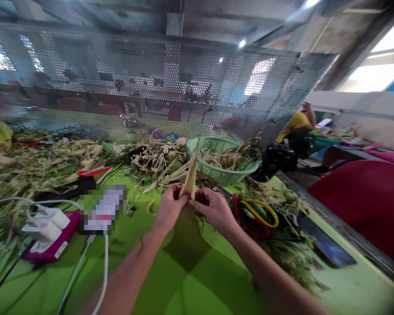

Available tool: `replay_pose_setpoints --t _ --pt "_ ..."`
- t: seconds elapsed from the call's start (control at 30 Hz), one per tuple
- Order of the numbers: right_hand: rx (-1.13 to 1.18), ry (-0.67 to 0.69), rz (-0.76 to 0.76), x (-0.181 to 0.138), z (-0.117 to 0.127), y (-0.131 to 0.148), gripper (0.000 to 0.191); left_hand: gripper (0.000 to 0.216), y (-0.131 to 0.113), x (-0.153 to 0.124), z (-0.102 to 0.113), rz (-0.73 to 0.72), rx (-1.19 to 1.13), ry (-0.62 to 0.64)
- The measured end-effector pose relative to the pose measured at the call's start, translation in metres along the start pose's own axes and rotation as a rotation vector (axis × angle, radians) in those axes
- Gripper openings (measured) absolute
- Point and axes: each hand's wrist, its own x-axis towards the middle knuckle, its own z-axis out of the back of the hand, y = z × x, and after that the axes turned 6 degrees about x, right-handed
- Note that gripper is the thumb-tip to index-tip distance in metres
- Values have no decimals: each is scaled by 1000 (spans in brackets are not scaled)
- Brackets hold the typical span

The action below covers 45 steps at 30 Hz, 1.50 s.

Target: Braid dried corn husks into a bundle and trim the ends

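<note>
Both my hands meet over the green table (184,280), pinching the lower end of a pale yellow dried leaf strip (191,177) that stands upright between them. My left hand (169,208) grips it from the left with closed fingers. My right hand (213,208) grips it from the right, fingers also closed. Behind the strip stands a light green plastic basket (228,175) holding dried leaves. A pile of dried leaves and husks (154,159) lies just left of the basket.
Red-handled and yellow-handled tools (256,214) lie right of my right hand. White chargers on a pink power bank (49,232) with cables sit at left, near red-handled scissors (93,170). A perforated metal screen (151,83) walls the far side. A person in yellow (297,122) sits beyond.
</note>
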Motion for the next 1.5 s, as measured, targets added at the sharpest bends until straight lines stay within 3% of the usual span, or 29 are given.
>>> replay_pose_setpoints --t 0.17,0.3,0.8,1.07,1.27,1.5 --pt "312 24 -114 6 2 -6 21 26 3 0 0 29 -125 105" --pt "373 39 -135 6 1 -4 21 33 3 2 1 45 -59 181" --pt "-158 -49 87 2 4 0 10 28 -6 0 6 -36 165 159" --pt "-205 4 58 3 4 -1 10 28 -9 -4 8 -48 302 164" --pt "-314 -25 47 1 0 -1 10 27 -5 -4 6 -121 488 103" --pt "-342 -92 54 -1 -5 1 11 25 -6 -7 4 -167 518 96"
